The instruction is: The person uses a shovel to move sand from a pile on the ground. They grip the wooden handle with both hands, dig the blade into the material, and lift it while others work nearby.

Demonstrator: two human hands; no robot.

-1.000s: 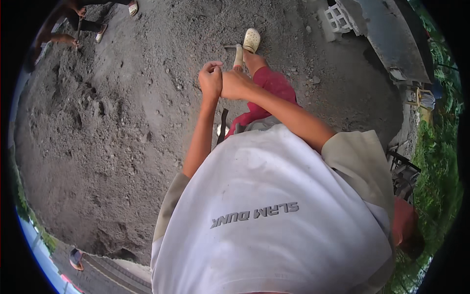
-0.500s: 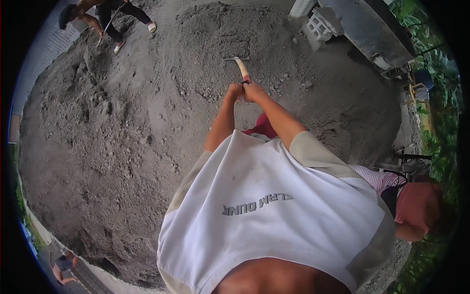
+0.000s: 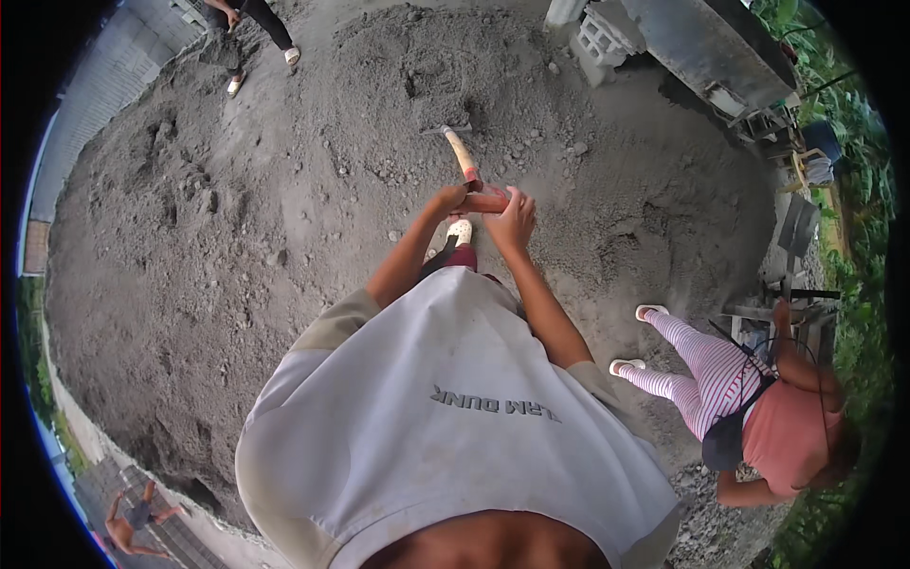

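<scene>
Both my hands are on a shovel with a pale wooden shaft and a reddish grip. My left hand is closed around the part just below the grip, where the shaft turns red. My right hand wraps the right end of the orange-red crosswise grip. The shaft points away from me, its flat metal blade edge showing against the grey sand. Loose grey material is heaped at the blade, and how much lies on it I cannot tell. My white clog shows just under my hands.
A person in dark trousers stands on the sand at far left. Another in striped trousers is close on my right, beside a metal stand. A large metal trough and perforated block are at far right. A third person is at lower left.
My right hand has shifted right and nearer along the grip, apart from my left. The shovel blade has come slightly nearer and left. The person on my right shows more fully.
</scene>
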